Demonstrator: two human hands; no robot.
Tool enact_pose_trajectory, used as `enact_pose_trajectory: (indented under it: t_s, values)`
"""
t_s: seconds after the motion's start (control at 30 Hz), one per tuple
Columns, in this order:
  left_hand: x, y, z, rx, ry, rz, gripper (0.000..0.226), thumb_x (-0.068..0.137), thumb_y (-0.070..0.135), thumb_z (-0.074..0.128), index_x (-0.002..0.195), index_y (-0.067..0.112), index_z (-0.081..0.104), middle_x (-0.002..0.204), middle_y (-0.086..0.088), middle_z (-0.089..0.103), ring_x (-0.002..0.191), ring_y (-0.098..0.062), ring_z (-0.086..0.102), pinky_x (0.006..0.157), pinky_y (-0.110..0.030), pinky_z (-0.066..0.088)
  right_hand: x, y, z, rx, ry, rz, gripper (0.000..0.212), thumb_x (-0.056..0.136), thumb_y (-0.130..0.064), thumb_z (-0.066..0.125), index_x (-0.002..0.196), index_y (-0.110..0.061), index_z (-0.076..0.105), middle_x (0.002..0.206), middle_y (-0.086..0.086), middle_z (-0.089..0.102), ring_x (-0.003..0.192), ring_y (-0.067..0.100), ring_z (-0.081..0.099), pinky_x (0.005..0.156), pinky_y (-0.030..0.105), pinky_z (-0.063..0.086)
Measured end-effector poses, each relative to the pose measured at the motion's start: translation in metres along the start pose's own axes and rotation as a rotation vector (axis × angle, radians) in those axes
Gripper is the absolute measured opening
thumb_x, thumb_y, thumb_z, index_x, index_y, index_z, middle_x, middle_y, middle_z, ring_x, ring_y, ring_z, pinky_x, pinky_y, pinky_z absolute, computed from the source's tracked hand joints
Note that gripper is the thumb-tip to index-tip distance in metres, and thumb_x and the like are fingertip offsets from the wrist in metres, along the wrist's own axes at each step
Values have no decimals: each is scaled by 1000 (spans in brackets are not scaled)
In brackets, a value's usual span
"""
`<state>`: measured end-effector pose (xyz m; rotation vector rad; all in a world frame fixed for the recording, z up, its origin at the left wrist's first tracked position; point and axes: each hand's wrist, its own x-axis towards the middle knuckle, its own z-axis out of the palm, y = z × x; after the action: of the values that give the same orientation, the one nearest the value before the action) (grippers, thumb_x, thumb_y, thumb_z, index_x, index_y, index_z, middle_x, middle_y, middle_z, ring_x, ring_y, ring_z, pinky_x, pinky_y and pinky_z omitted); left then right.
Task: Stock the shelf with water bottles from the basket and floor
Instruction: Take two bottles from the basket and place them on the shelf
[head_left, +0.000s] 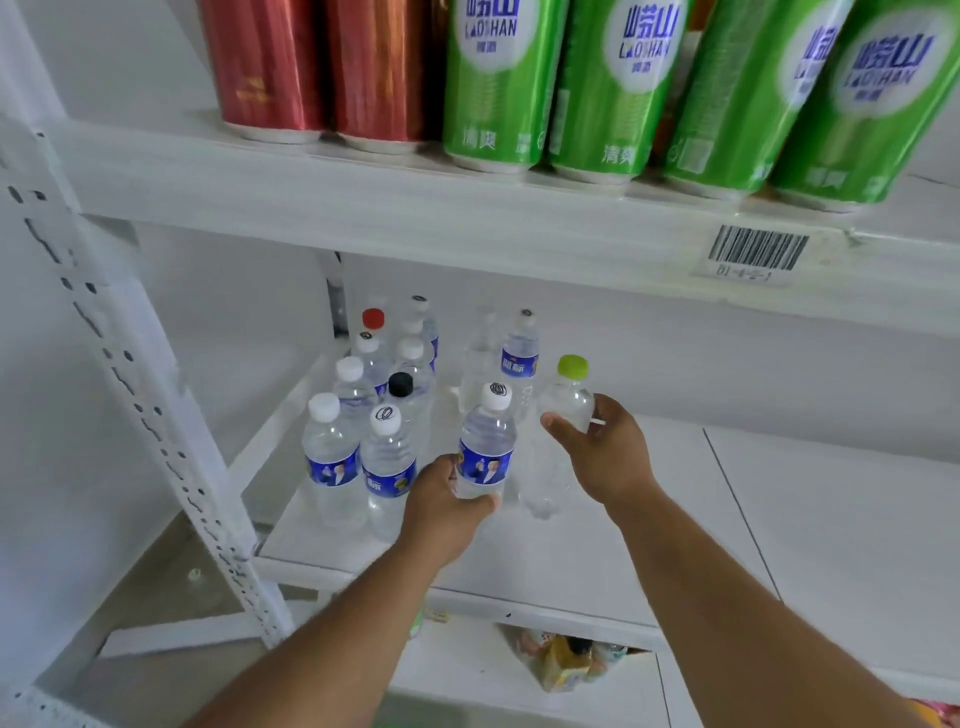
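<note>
White metal shelf carried cluster of clear plastic water bottles at left rear. Left hand gripped blue-labelled white-capped bottle, upright on shelf board. Right hand gripped clear green-capped bottle just beside it, tilted slightly.

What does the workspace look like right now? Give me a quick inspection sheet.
Surface: white shelf, right part bare.
Job's things: water bottles stand upright, clustered at left.
Hands: left hand grips a blue-labelled bottle; right hand grips a green-capped bottle.
Clutter: packets on the level below.
Cables: nothing seen.
Surroundings: green cans and red cans on the upper shelf; barcode tag.
</note>
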<state>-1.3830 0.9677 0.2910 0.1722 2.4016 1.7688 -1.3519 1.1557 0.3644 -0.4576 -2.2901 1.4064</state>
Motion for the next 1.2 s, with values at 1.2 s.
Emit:
enact_pose_trajectory:
  t_s: [1.2]
  values:
    - [174, -18, 55, 11, 284, -29, 33, 68, 18, 81, 78, 35, 55, 76, 22, 59, 72, 5, 57, 61, -18, 42, 141, 50, 65, -15, -162, -35, 17, 78, -34, 77, 75, -42, 62, 71, -23, 67, 71, -2, 64, 62, 19, 45]
